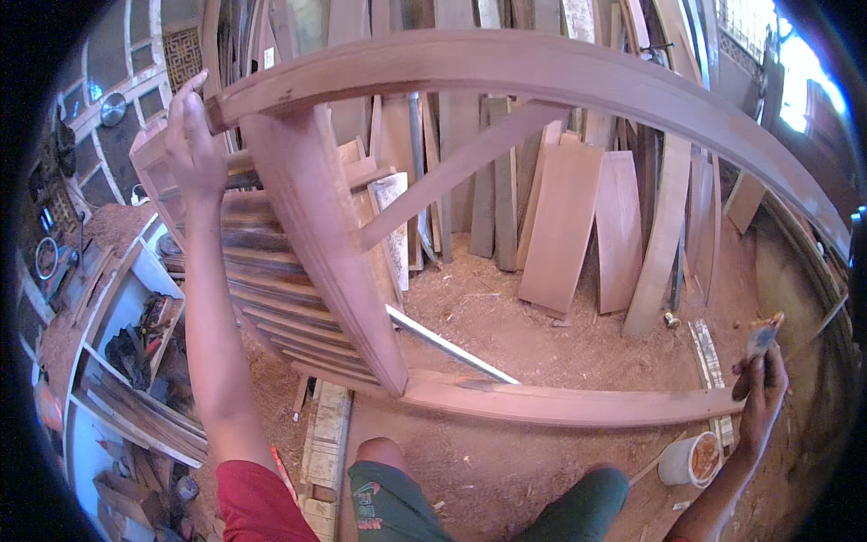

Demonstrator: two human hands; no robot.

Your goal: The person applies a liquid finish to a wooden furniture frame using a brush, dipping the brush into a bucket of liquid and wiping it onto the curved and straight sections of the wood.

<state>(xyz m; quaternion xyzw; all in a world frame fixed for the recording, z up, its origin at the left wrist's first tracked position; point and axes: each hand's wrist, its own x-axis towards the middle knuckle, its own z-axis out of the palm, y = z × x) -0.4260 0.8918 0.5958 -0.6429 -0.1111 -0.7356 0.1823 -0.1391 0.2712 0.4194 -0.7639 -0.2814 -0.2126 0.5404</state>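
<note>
Head view: left hand point(192, 144) grips wooden frame point(470, 68) (planks point(564, 226) behind), right hand point(761, 384) pinches brush point(763, 336).

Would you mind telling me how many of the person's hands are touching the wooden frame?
1. The left hand grips the wooden frame at its upper left corner; the right hand holds a brush by the frame's lower right end, apparently off it.

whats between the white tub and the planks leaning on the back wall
In the head view, the wooden frame's lower rail crosses between the white tub and the leaning planks, then sawdust-covered floor.
</note>
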